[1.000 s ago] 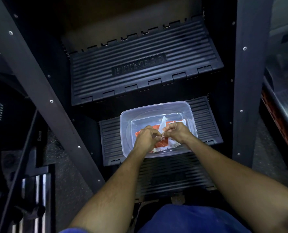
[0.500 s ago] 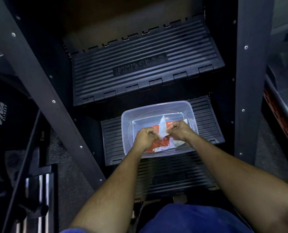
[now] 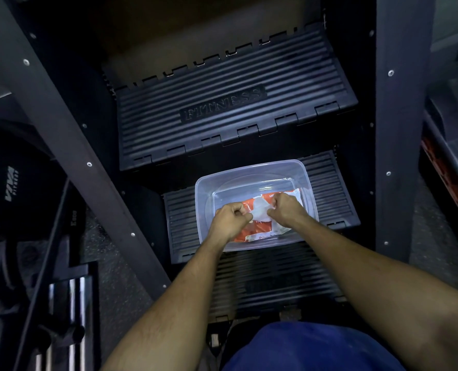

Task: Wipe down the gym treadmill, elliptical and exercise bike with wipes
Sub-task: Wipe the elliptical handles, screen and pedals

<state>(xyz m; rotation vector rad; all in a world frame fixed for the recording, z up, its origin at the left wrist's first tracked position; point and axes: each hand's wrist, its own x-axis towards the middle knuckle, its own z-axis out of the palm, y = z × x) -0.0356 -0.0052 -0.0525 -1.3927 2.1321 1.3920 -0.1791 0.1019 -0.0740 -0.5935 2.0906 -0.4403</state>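
We had both hands down in the tub (image 3: pixel 252 167), a clear plastic one that sat on the middle step (image 3: pixel 329 191) at about 1 o'clock from our knees. Our left hand (image 3: pixel 229 219) had its fingers curled tight, pinching the left edge of a white wipe (image 3: pixel 260 211); our right hand (image 3: pixel 285 207) pinched the right edge the same way, knuckles up. The wipe stretched between the two fists, just above the orange-and-white pack (image 3: pixel 257 232) that lay flat on the tub's floor. How far the wipe had come free of the pack we could not tell, since our fists covered the opening.

Around us stood dark machine parts. At 12 o'clock, above the tub, rose a ribbed step (image 3: pixel 222 97) with raised letters reading FITNESS. Nearer us, at 6 o'clock from the tub, a third ribbed step (image 3: pixel 270 274) lay partly under our forearms. A slanted bolted beam (image 3: pixel 69 145) ran from 10 o'clock down toward 7 o'clock, close on the left of the steps, and an upright post (image 3: pixel 399 129) closed the right side at 3 o'clock; together they hemmed the steps in. Beyond the beam, at 9 o'clock, sat a black housing (image 3: pixel 11 183) with white lettering, and at 7 o'clock some shiny metal bars (image 3: pixel 72 303). Speckled floor (image 3: pixel 107 277) showed between them. Blue cloth (image 3: pixel 310 349) over our lap filled 6 o'clock.
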